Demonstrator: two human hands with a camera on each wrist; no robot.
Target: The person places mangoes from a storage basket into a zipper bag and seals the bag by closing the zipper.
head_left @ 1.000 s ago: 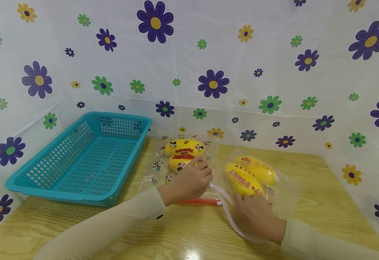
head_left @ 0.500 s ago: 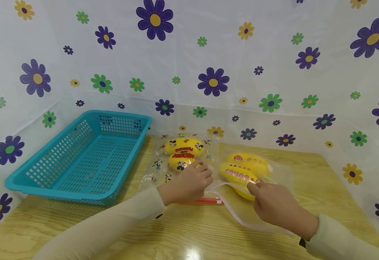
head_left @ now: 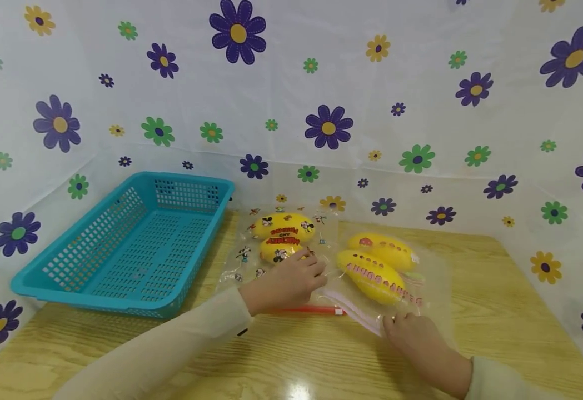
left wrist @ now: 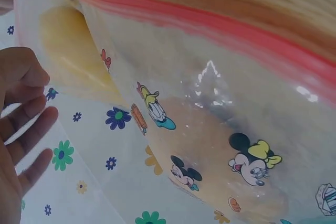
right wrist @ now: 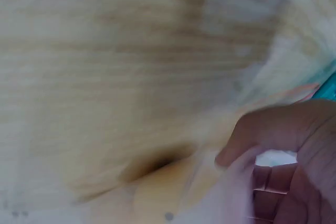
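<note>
My left hand [head_left: 283, 284] pinches the left end of the pink-edged zip bag [head_left: 433, 278]. In the left wrist view its thumb and forefinger meet at that pink edge. My right hand [head_left: 418, 345] pinches the same bag's mouth lower right; the right wrist view is blurred but shows thumb and fingers on the film. Inside lie a yellow oblong fruit-like object [head_left: 371, 278] and a second one [head_left: 393, 251] behind it. Beneath my left hand lies a cartoon-printed zip bag [head_left: 243, 269] with a red slider strip [head_left: 316, 310], holding two yellow objects [head_left: 283, 226].
A turquoise mesh basket [head_left: 141, 255] stands on the left of the wooden table [head_left: 291, 355], holding nothing visible. A white flower-print cloth [head_left: 271, 89] encloses the back and sides.
My right hand moves right off the yellow object, then down to the front of the pink edge, which is now drawn straighter. The left hand stays nearly still.
</note>
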